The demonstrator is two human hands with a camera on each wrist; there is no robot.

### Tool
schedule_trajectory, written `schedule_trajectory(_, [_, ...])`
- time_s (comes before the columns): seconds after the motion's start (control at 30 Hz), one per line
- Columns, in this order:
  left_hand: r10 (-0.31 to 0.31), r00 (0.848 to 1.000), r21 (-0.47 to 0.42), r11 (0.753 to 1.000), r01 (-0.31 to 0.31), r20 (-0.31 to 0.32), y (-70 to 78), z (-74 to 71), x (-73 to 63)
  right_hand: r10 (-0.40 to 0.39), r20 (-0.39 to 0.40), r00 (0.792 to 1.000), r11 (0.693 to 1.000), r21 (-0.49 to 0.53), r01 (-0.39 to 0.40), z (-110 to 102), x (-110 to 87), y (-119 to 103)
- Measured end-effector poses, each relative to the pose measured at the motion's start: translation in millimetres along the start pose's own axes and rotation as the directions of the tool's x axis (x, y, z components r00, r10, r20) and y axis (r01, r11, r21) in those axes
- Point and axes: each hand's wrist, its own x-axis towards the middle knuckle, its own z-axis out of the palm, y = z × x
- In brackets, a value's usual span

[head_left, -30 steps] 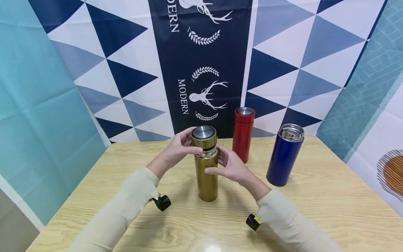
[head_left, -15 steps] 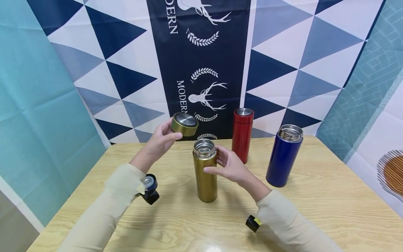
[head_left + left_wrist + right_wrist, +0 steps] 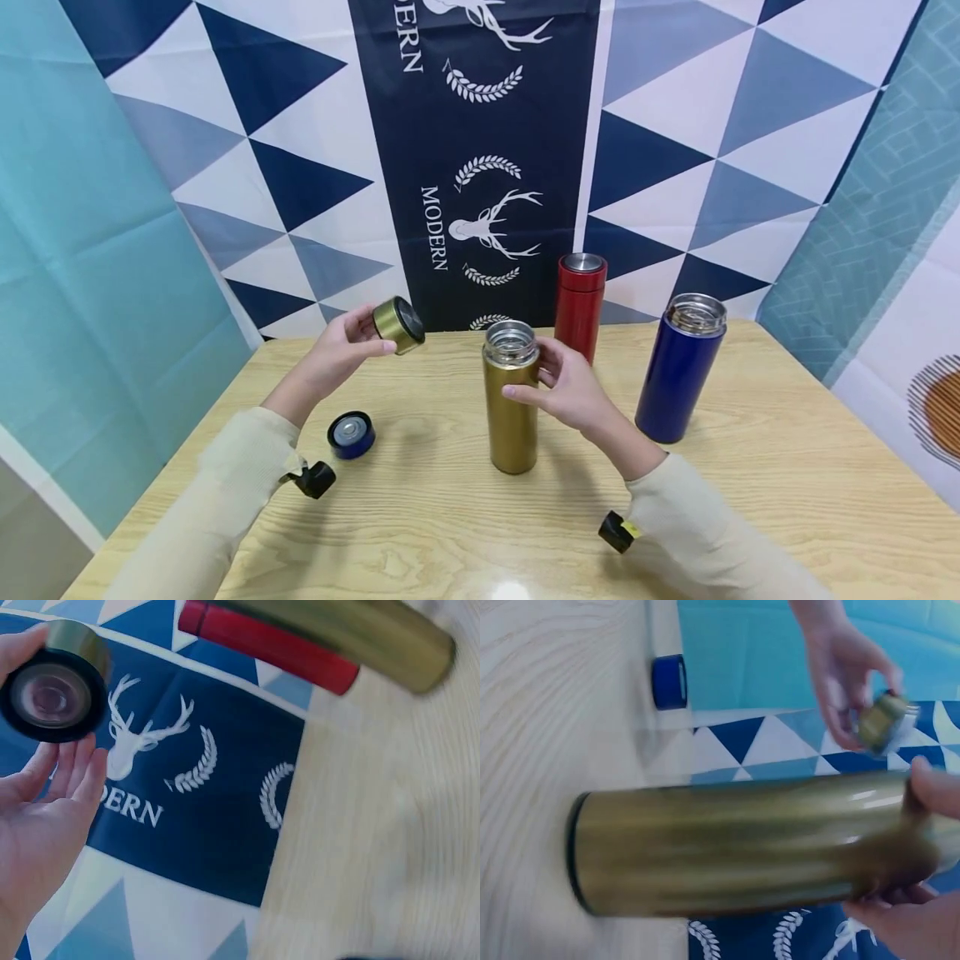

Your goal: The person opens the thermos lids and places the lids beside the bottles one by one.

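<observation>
My left hand (image 3: pixel 337 350) pinches a gold flask lid (image 3: pixel 396 325) above the table, tilted on its side; the left wrist view shows the lid's (image 3: pixel 86 649) round inner face. A gold vacuum flask (image 3: pixel 512 417) stands upright on the table, its steel mouth uncovered. Around its upper part my right hand (image 3: pixel 570 387) grips with thumb and fingers; some of those fingers are hidden behind the flask. In the right wrist view the gold flask (image 3: pixel 750 847) fills the middle.
A blue lid (image 3: pixel 351 436) lies upturned on the table near my left wrist. Behind my right hand stands a red flask (image 3: pixel 580 308) with its lid on. A blue flask (image 3: pixel 678 375) without a lid is at the right. Patterned cloth (image 3: pixel 480 125) hangs behind the table.
My left hand has lifted the gold lid off the flask, carried it left and turned it on its side. The right hand and gold flask have shifted slightly right in view.
</observation>
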Motion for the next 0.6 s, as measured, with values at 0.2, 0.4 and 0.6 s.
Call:
schedule_trajectory(0.2, [-0.055, 0.998, 0.312, 0.949, 0.052, 0.000, -13.4, -6.1, -0.8, 0.071, -0.095, 0.993, 0.997, -0.025, -0.074, -22.2, -10.1, -8.3])
schedule_trajectory(0.4, [0.012, 1.000, 0.594, 0.804, -0.021, 0.018, -28.2, -2.3, 0.1, 0.099, -0.228, 0.969, 0.980, -0.144, -0.134, -42.4, -21.2, -12.4])
schedule_trajectory(0.6, [0.010, 0.999, 0.735, 0.676, -0.045, 0.052, -44.8, 0.1, 3.3, 0.059, -0.387, 0.920, 0.964, -0.219, -0.153, -48.8, -30.9, -9.0])
